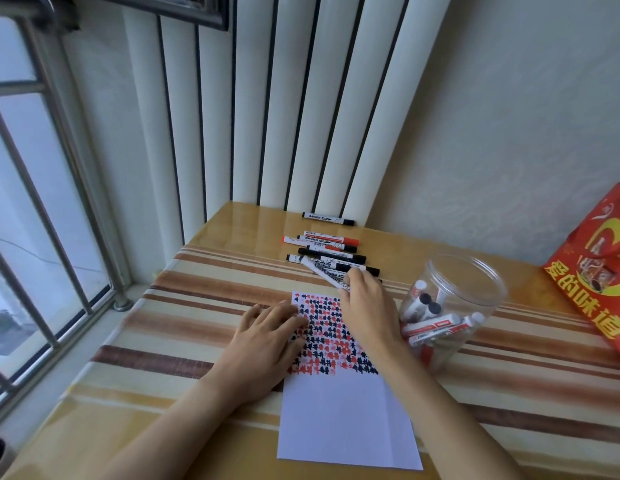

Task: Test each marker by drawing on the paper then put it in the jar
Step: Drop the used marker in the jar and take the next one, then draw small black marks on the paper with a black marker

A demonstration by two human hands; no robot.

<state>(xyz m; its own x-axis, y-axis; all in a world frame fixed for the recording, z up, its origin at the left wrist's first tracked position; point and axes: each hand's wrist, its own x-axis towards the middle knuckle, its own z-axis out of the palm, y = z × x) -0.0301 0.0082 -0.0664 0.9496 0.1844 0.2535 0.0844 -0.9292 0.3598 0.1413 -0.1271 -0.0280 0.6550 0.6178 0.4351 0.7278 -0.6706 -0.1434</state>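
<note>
Beside the jar [453, 306], your right hand [367, 306] gripped a marker [324, 276] above the paper [343, 410] to test it; left hand [267, 337] lay flat, fingers straight, pinning paper's edge vs. slipping.

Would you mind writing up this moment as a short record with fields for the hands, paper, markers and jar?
left hand: flat on the paper's left edge, fingers straight
right hand: grips a white marker, capped end pointing away toward the row
paper: upper half filled with red and black marks, lower half blank
loose markers: lying in a row beyond the paper
jar: clear, open, right of the paper, several markers inside
bag: red, far right
</note>
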